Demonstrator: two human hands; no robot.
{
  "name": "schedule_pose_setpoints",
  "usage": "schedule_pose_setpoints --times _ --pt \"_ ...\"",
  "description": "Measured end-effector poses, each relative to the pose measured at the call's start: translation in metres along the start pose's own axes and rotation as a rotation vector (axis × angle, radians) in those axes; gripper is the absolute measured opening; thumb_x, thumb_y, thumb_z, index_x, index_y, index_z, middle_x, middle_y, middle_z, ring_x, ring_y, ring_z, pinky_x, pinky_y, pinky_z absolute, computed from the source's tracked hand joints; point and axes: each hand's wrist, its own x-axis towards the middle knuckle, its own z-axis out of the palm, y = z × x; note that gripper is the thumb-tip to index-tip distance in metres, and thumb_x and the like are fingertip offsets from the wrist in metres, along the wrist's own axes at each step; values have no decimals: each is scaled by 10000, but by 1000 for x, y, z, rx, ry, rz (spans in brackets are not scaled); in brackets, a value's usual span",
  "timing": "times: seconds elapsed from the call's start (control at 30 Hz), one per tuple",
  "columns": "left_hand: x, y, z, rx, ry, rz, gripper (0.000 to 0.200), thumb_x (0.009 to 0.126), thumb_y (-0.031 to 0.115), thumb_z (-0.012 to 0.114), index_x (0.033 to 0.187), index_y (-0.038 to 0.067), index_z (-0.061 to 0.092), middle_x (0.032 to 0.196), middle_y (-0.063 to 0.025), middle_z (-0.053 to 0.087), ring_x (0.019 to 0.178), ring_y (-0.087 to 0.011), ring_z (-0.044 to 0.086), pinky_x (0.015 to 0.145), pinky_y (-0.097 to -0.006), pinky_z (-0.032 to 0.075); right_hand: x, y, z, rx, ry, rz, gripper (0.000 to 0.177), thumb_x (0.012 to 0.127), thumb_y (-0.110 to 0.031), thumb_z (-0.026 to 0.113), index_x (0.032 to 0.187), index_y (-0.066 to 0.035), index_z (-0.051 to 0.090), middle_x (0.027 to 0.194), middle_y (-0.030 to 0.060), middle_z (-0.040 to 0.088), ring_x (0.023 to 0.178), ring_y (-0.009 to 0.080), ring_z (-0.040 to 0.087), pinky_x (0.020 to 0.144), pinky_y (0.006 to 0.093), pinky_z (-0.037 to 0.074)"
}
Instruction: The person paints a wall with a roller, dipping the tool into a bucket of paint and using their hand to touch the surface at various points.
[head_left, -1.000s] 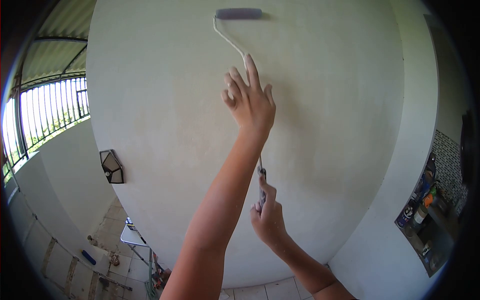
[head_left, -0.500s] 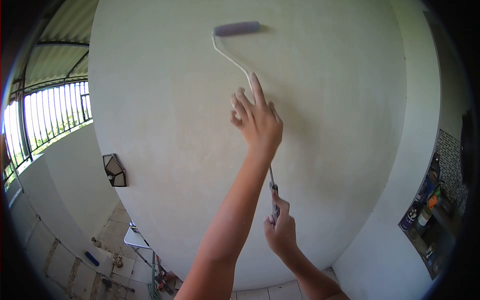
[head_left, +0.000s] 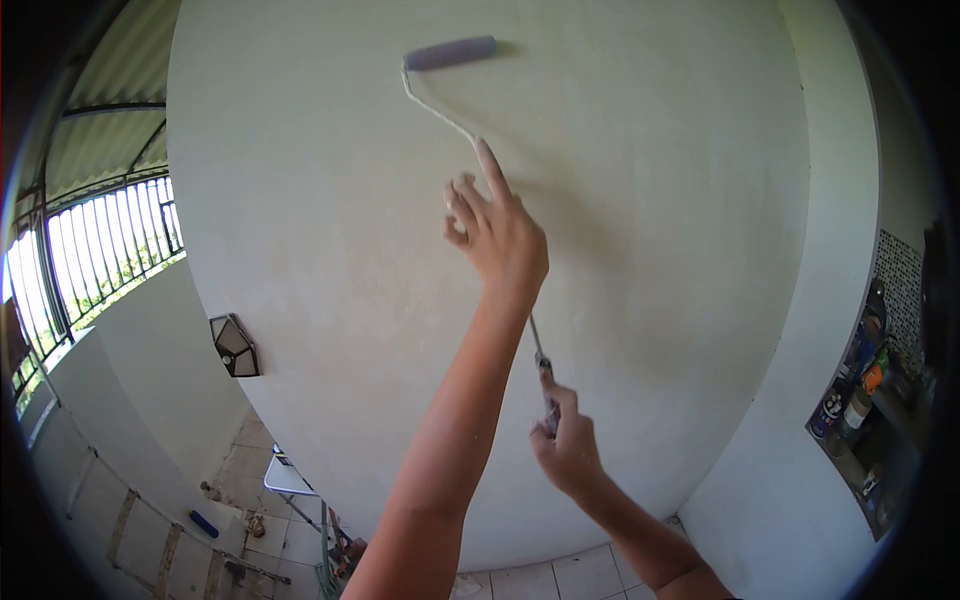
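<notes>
A paint roller with a purple-grey sleeve [head_left: 451, 53] lies against the pale wall [head_left: 380, 250] near the top of the view. Its thin white frame runs down behind my left hand [head_left: 500, 225]. That hand presses on the upper part of the frame, index finger stretched along the rod and the other fingers partly curled, the palm side hidden. Lower down, my right hand [head_left: 570, 440] is wrapped round the roller's handle [head_left: 549, 400], below where the metal rod enters it.
A dark wall lamp [head_left: 235, 346] is at the left edge of the wall. At lower left are a ladder [head_left: 125, 520] and a small folding stand [head_left: 290, 482]. A shelf with bottles and cans [head_left: 855, 410] is on the right.
The roller has moved slightly left and up in the view, and my left hand has shifted left with it. My right hand keeps its hold on the handle.
</notes>
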Motion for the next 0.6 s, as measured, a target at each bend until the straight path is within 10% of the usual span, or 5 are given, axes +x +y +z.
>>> schedule_pose_setpoints --times 0.03,0.27,0.6 --pt "24 11 -4 -43 40 1 809 869 41 514 1551 54 79 1360 -258 353 1327 -394 246 1002 -522 219 14 -22 -20 24 40 -71 617 841 7 562 1426 -37 372 722 148 613 527 236 577 572 345 506" --pt "130 42 -71 12 -131 -51 855 741 76 565 1491 -18 167 1392 -318 339 1366 -417 243 1062 -507 174 42 -146 -101 319 -130 -49 620 880 -34 564 1458 -58 342 616 43 464 490 126 464 525 276 441" --pt "110 16 -55 78 -40 24 774 830 227 559 1445 -56 182 1360 -311 317 1322 -424 229 1044 -555 174 24 -98 -43 1351 -404 136 792 867 -68 471 1571 -164 123 560 60 437 320 128 372 346 279 440"
